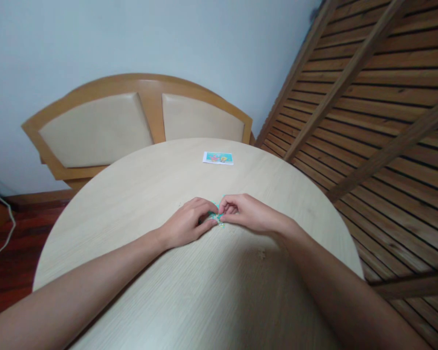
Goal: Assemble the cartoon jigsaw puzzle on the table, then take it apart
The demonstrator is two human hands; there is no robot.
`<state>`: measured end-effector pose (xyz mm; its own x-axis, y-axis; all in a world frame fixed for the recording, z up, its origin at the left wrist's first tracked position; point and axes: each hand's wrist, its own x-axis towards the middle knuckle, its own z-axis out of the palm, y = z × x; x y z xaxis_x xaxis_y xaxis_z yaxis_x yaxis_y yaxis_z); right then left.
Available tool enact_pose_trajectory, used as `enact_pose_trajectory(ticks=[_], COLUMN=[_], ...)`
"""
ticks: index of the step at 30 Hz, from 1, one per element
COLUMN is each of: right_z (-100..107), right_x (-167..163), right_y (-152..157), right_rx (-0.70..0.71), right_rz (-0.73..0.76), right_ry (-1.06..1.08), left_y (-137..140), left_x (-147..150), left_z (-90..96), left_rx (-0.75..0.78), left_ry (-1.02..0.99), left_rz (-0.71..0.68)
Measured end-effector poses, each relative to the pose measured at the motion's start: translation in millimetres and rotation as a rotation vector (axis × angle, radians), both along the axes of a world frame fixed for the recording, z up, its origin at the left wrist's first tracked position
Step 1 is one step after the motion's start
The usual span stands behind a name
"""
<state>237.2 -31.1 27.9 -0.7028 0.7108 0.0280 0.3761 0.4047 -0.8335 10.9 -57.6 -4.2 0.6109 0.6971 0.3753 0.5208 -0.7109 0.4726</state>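
Small jigsaw puzzle pieces (219,224) in green, yellow and white lie bunched in the middle of the table, partly covered by my fingers. From the left, my left hand (192,219) closes thumb and fingers on the edge of this bunch. My right hand (245,212) pinches at its right side, thumb against bent fingers, and the fingertips of both hands almost meet. Exactly which piece each hand grips is too small to make out. A pale loose puzzle piece (262,253) rests on the table below my right wrist.
The round wooden table (142,194) fills the centre. Toward its far edge lies a small picture card (219,158) with cartoon figures on turquoise. Behind stands a padded headboard (155,112). A slatted wooden panel (379,112) rises at the right, and a white cable (10,223) hangs at far left.
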Motion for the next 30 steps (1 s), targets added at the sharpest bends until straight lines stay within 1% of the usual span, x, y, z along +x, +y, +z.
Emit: enact_pose_trajectory(ticks=[3, 6, 8, 11, 15, 19, 23, 26, 30], right_z=[1, -1, -4, -6, -3, 2, 4, 2, 0], right_x=[-5, -8, -9, -10, -12, -12, -11, -11, -9], right_y=[-3, -3, -2, -1, -4, -6, -7, -7, -5], right_rx=[-0.063, -0.048, -0.004, 0.08, 0.185, 0.171, 0.082, 0.064, 0.055], right_rz=[-0.011, -0.042, -0.073, -0.105, -0.096, -0.058, -0.031, -0.015, -0.003], right_ry=[0.066, 0.097, 0.108, 0.093, 0.032, 0.078, 0.117, 0.112, 0.099], left_y=[-1, -2, -3, -5, -5, -2, 1, 4, 8], left_x=[0, 1, 1, 3, 4, 2, 0, 0, -2], left_z=[0.8, 1.3, 1.9, 2.8, 4.3, 5.9, 4.5, 1.8, 0.5], left_rx=[-0.067, -0.128, -0.177, -0.297, -0.435, -0.514, -0.553, -0.543, -0.475], left_ry=[-0.066, -0.15, -0.196, -0.274, -0.376, -0.467, -0.543, -0.553, -0.59], left_rz=[0.11, 0.146, 0.147, 0.148, 0.089, 0.025, 0.012, 0.065, 0.137])
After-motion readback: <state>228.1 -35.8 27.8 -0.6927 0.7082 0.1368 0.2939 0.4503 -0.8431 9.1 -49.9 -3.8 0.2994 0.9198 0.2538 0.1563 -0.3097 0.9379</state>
